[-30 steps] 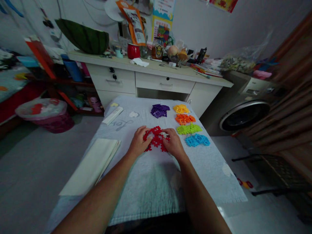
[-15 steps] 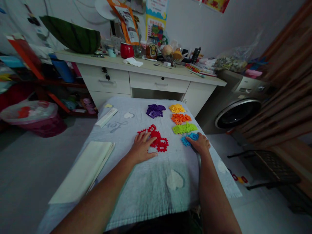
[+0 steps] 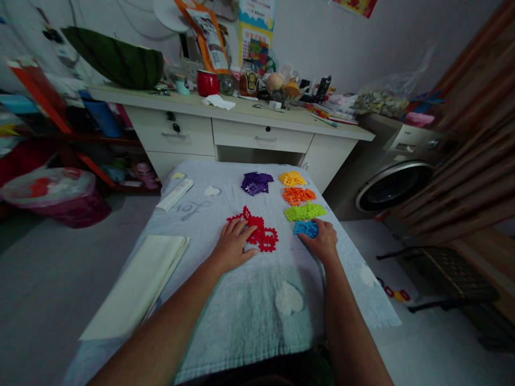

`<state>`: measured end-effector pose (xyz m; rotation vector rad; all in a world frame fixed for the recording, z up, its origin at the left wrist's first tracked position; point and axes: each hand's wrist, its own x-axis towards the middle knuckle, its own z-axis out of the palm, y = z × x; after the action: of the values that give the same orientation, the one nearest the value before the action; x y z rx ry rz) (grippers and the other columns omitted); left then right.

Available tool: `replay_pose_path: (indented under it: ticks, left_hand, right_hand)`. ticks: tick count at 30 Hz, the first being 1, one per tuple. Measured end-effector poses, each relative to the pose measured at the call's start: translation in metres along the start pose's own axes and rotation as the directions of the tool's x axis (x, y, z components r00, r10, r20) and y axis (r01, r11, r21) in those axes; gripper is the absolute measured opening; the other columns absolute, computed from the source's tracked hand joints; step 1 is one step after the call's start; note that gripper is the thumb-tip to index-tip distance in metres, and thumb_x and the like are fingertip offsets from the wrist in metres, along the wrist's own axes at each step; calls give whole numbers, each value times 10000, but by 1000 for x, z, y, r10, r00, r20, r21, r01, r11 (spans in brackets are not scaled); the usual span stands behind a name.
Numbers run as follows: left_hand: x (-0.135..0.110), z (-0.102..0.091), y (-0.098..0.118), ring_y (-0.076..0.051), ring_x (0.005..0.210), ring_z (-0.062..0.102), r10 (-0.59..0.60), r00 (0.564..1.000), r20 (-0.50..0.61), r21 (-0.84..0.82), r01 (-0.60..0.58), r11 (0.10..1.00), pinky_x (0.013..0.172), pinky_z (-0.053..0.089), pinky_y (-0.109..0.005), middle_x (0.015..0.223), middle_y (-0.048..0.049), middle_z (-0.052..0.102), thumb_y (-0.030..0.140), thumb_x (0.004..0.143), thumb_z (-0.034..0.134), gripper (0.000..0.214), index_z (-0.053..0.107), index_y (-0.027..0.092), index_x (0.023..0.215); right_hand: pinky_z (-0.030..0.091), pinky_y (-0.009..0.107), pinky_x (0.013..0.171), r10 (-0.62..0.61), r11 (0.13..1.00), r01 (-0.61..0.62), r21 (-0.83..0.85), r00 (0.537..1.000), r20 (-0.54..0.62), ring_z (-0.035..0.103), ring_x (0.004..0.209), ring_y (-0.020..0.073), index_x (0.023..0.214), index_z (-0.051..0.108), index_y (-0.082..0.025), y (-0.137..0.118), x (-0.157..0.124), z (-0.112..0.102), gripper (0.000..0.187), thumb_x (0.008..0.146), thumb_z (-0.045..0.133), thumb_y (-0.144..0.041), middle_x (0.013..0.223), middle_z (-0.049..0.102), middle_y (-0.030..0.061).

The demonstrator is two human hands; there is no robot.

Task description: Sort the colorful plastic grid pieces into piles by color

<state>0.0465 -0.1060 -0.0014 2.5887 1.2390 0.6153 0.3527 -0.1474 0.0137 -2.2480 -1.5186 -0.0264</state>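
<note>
On a cloth-covered table, my left hand [image 3: 232, 244] rests with its fingers spread at the left side of a pile of red toothed plastic building pieces [image 3: 261, 230]. Its fingertips touch the red pile and cover part of it. My right hand [image 3: 325, 240] curls round the right side of a small pile of blue building pieces [image 3: 306, 229], thumb on the near side, fingers on the far side. Just beyond lie piles of green pieces [image 3: 304, 211], orange pieces [image 3: 298, 195] and yellow pieces [image 3: 292, 178]. A purple pile [image 3: 256, 183] sits farther back, left of these.
A folded cream cloth [image 3: 139, 284] and a long white box [image 3: 175, 194] lie along the table's left side. Behind stands a white cabinet [image 3: 261, 134] with a cluttered top. A washing machine [image 3: 386, 166] is at the right, with a low stool [image 3: 442, 276] nearer me.
My right hand has shifted left and closed round the blue pile, which is now slightly left and more compact. One red piece at the back of its pile now stands tilted. My left hand stays nearly still.
</note>
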Motion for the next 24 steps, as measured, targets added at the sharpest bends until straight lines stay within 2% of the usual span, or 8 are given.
replay_pose_path:
  ticks: [4, 9, 13, 18, 24]
  left_hand:
    - [0, 1, 0, -352, 1344, 348, -5, 1000, -9, 0, 5, 1000, 1118, 281, -564, 1409, -129, 487, 477, 789, 650, 639, 527, 241, 1369]
    - [1, 0, 0, -354, 1346, 349, -14, 1000, 10, -3, 14, 1000, 1126, 269, -560, 1417, -130, 482, 482, 792, 644, 638, 527, 233, 1367]
    - [1, 1, -1, -361, 1354, 343, -22, 1000, 13, -18, 22, 1000, 1126, 260, -572, 1420, -132, 478, 497, 791, 642, 645, 522, 241, 1371]
    - [1, 2, -2, -357, 1357, 342, -16, 1000, -3, -42, 16, 999, 1131, 250, -572, 1423, -123, 475, 491, 784, 649, 646, 519, 256, 1371]
    - [2, 0, 1, -343, 1356, 353, -47, 999, -27, -45, 45, 998, 1125, 276, -547, 1426, -133, 469, 451, 760, 676, 658, 518, 235, 1361]
  right_hand:
    - [416, 496, 998, -43, 999, 43, 33, 999, -3, 507, 1227, 340, 1312, 521, -200, 3, 2, 4, 706, 716, 701, -532, 1334, 526, 163]
    - [451, 459, 975, -87, 991, 83, 102, 996, 31, 565, 1158, 318, 1399, 432, -171, -2, 1, 5, 815, 710, 701, -513, 1276, 579, 162]
    - [444, 459, 997, -156, 974, 144, 177, 986, 57, 568, 1138, 312, 1389, 445, -167, -11, -3, 3, 805, 701, 710, -489, 1252, 575, 156]
    - [428, 481, 1028, -273, 932, 245, 265, 959, 73, 545, 1160, 314, 1401, 435, -192, -26, -10, 4, 808, 692, 725, -451, 1249, 548, 144]
    - [414, 481, 1056, -431, 850, 375, 370, 899, 79, 520, 1201, 311, 1431, 409, -182, -51, -21, 12, 809, 712, 720, -386, 1268, 540, 149]
